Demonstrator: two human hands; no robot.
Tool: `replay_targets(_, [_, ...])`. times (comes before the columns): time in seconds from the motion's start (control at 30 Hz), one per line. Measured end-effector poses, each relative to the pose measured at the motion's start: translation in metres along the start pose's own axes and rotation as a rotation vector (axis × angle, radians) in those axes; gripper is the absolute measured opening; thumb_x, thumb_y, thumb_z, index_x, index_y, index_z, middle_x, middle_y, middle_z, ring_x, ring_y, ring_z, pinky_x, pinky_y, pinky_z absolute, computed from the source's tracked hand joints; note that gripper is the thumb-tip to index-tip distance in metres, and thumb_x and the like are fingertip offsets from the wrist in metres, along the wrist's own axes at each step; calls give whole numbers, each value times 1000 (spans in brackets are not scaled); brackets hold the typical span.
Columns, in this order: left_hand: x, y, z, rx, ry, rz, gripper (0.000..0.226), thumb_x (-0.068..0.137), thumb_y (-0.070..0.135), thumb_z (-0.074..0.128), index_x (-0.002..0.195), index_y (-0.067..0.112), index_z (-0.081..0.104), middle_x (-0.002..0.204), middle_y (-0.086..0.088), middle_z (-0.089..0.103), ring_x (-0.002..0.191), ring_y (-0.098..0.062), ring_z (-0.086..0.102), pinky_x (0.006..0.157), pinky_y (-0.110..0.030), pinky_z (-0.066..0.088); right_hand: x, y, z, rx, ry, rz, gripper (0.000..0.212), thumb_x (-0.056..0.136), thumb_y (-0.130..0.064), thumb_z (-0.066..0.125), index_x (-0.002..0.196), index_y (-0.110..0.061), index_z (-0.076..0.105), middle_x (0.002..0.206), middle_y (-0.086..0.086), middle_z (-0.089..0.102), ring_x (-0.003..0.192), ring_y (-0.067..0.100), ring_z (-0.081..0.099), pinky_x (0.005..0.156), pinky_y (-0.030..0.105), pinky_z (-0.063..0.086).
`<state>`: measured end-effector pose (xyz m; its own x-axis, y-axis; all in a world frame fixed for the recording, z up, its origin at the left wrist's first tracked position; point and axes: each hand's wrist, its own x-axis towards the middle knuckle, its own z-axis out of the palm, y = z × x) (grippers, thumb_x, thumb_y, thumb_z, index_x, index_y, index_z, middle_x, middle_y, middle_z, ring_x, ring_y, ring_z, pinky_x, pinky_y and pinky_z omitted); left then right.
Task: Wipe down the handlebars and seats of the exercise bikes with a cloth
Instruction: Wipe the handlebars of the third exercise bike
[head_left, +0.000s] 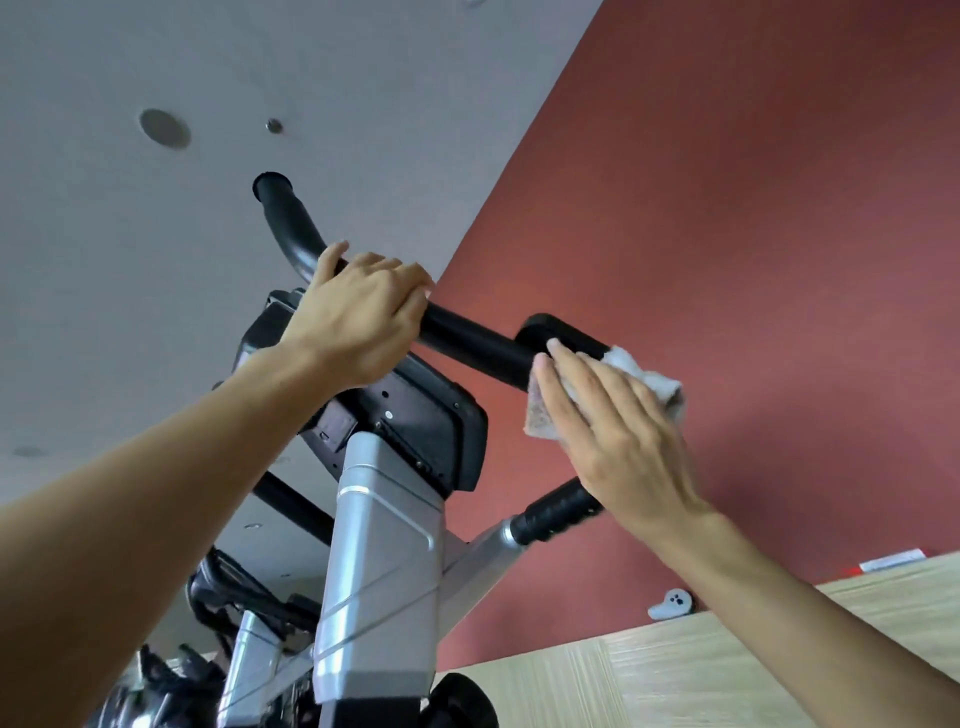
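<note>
**Right hand presses cloth to bar; left hand grips bar**

Our right hand lies flat, fingers straight and together, pressing the cloth against the right end of the handlebar. No finger curls round the cloth that we can see; the palm side is hidden, so we note only the pressing contact. The cloth is whitish and crumpled. It shows past the fingertips on the far side and below the thumb edge on the left.

Our left hand grips the handlebar left of centre, fingers curled over the top of the tube, thumb pointing up along the bend. The two hands are apart, with a bare stretch of black tube between them.

The handlebar is black. Its left end curves up and away and finishes in an open round mouth. At the right, just beside the fingertips of the right hand, the tube meets a rounded black loop.

Below the bar sits a black console, seen from its underside or back, mounted on a silver post. A second black grip juts right from a silver arm, below the right hand.

Surroundings: grey ceiling at left with round fittings, red wall at right, pale wood panel at lower right. A small white object sits where wall meets panel; we cannot tell what it is. More machine parts show at lower left, blurred.
</note>
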<state>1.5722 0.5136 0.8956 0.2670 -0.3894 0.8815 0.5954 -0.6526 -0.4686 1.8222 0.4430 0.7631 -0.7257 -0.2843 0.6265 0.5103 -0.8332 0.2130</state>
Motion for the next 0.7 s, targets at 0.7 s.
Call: replay_targets(0.7, [-4,51,45,123,189,129,41,102,31,20,113,21,59,110,7,67,117,-20,55,107,-43,24,-17,-1,13,67,-171,351,88,97,-46,66,154,9,29,163,25,26,150,37,34,119,49,37])
